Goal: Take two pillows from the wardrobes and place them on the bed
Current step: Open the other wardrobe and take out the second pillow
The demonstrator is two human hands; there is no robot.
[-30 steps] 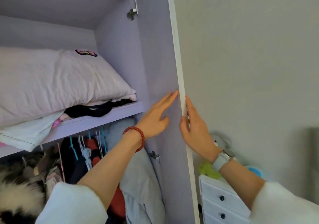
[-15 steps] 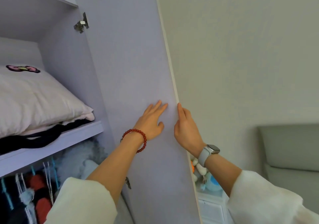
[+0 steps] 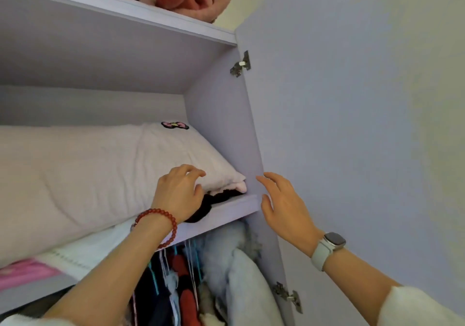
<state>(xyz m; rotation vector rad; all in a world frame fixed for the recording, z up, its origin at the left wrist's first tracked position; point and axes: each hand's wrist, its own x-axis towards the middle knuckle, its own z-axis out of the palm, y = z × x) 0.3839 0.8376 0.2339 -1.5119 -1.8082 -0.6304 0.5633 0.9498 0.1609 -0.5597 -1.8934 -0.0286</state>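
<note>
White fluffy sleeves [image 3: 415, 308] on both arms, red bead bracelet [image 3: 161, 218] on the left wrist, pale grey smartwatch [image 3: 327, 247] on the right.

Both forearms reach up and forward from white sleeves. The left hand [image 3: 180, 195], fingers loosely curled, hangs beside the white quilted pillow [image 3: 83, 174]; the right hand [image 3: 284, 207] is spread, farther from it.
</note>
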